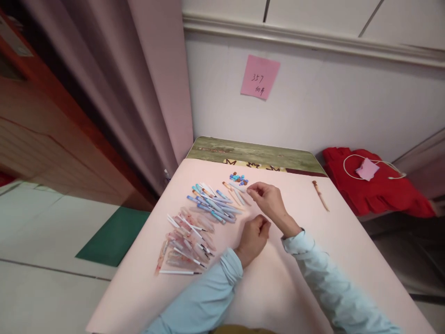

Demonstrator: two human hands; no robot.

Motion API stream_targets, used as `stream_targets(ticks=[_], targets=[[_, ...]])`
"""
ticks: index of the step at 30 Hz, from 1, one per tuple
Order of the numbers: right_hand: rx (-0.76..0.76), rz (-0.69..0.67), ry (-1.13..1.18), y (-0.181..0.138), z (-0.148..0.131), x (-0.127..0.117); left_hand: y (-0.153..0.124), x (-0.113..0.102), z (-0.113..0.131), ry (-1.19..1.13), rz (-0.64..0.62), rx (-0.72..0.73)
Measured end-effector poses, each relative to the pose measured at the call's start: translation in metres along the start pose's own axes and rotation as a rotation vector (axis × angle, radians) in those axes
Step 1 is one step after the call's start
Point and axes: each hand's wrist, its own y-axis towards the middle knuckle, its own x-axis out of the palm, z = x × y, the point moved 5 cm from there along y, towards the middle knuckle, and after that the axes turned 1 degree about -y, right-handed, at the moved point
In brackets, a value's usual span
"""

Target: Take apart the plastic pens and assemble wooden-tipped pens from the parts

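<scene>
My left hand [253, 237] rests on the pink table cover [299, 283] with its fingers curled into a loose fist; what it holds, if anything, is hidden. My right hand [269, 200] reaches forward, fingertips pinched beside the blue pen barrels [212, 203] and a few loose refills. A heap of small blue and brown caps [238, 178] lies just beyond those fingertips. Clear pen barrels with thin refills [186, 241] lie in a pile left of my left hand. Both arms wear light blue sleeves.
A wooden stick [320, 195] lies at the table's far right. A red cloth with a white cord [375, 185] sits beyond the right edge. A pink sticky note [260, 76] hangs on the wall. Curtains hang at left; the table's left edge drops to the floor.
</scene>
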Motion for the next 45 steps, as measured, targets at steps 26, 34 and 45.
stream_targets(ticks=[26, 34, 45], targets=[[-0.047, -0.209, -0.671, 0.063, -0.025, 0.075, 0.009, -0.005, -0.011, -0.141, 0.111, -0.100], [0.113, -0.014, 0.063, -0.024, 0.017, 0.002, 0.016, -0.025, -0.003, -0.532, 0.350, -0.092], [0.209, 0.184, 0.189, -0.065, 0.051, -0.015, 0.024, -0.020, -0.003, -0.827, 0.235, -0.229]])
